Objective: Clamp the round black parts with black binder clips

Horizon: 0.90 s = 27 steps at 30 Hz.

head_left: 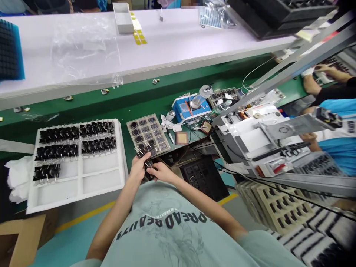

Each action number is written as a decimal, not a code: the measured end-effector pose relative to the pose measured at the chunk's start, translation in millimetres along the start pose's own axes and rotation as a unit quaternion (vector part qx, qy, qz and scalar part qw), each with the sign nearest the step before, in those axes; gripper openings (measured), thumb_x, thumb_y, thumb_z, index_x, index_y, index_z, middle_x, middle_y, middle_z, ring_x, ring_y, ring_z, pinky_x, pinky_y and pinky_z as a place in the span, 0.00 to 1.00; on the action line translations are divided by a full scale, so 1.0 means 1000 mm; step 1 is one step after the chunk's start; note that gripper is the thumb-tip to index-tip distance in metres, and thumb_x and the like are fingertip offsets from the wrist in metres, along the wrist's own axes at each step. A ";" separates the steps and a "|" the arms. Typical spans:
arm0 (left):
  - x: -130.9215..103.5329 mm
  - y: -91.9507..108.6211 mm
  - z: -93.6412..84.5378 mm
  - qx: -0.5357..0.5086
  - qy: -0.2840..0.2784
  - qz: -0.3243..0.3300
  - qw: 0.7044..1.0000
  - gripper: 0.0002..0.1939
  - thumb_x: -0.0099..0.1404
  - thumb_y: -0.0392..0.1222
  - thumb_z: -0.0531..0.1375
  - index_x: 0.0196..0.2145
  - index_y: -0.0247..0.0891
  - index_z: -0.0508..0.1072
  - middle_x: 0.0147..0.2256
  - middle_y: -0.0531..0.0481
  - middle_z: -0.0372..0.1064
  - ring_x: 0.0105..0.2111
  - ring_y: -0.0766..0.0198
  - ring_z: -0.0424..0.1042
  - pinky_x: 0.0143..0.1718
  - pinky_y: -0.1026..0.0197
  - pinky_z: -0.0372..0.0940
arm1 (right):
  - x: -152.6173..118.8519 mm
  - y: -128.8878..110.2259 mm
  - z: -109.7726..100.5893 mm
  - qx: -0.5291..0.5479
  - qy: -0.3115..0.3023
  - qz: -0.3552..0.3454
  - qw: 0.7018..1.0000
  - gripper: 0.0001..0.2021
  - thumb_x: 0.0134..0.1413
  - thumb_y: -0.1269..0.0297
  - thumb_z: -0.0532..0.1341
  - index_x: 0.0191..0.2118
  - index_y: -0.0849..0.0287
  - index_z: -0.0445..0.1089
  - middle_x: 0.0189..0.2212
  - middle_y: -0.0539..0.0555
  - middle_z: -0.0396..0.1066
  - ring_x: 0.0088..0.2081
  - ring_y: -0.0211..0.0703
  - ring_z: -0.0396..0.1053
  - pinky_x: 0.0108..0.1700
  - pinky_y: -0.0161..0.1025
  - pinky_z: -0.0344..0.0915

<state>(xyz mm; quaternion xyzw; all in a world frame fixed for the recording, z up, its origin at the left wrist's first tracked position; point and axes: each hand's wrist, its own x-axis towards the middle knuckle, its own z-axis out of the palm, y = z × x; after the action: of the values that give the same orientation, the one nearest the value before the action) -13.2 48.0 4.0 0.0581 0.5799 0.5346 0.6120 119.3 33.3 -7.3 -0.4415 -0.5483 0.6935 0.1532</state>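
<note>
In the head view, my left hand [138, 167] grips a small black part with metal clips [148, 162] between thumb and fingers. My right hand [161, 171] pinches the lower end of the same part, close beside the left. Just beyond both hands lies a clear compartment tray [143, 129] with round dark pieces and small grid-like pieces. Left of my hands, a white foam tray [101, 165] holds several rows of black clipped parts [59, 152]; some of its lower compartments are bare white.
A blue device [183, 111] with a clear cylinder stands behind the tray, beside tissues [167, 124] and a pen. At right are a grey machine [247, 139] and a person in blue [339, 141]. A raised white shelf [167, 48] spans the back; a cardboard box [32, 237] sits lower left.
</note>
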 end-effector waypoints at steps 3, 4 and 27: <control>0.002 0.000 -0.009 -0.020 0.008 0.013 1.000 0.20 0.43 0.40 0.75 0.35 0.36 0.75 0.35 0.48 0.77 0.35 0.62 0.75 0.41 0.56 0.72 | -0.003 0.019 -0.005 0.001 -0.011 0.044 0.999 0.21 0.56 0.44 0.63 0.28 0.60 0.69 0.20 0.50 0.70 0.20 0.38 0.69 0.22 0.33 0.61; 0.003 0.001 -0.013 -0.021 0.012 0.025 0.999 0.20 0.44 0.40 0.75 0.36 0.37 0.75 0.36 0.48 0.77 0.36 0.61 0.76 0.42 0.55 0.72 | -0.002 0.026 -0.008 -0.004 -0.003 0.065 0.998 0.20 0.52 0.45 0.66 0.32 0.60 0.71 0.22 0.51 0.73 0.22 0.41 0.71 0.24 0.33 0.63; -0.021 -0.001 -0.016 0.305 -0.192 0.002 0.933 0.36 0.39 0.34 0.75 0.50 0.37 0.76 0.37 0.45 0.77 0.29 0.59 0.74 0.30 0.58 0.70 | 0.002 -0.009 -0.060 0.145 0.074 -0.020 0.986 0.23 0.48 0.47 0.69 0.46 0.59 0.76 0.32 0.52 0.75 0.32 0.41 0.70 0.30 0.34 0.67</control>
<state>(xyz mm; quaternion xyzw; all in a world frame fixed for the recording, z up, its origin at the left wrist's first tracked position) -19.4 23.8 11.7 0.3449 0.5864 0.3121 0.6632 162.8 75.7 -0.4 -0.4535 -0.4377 0.7282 0.2693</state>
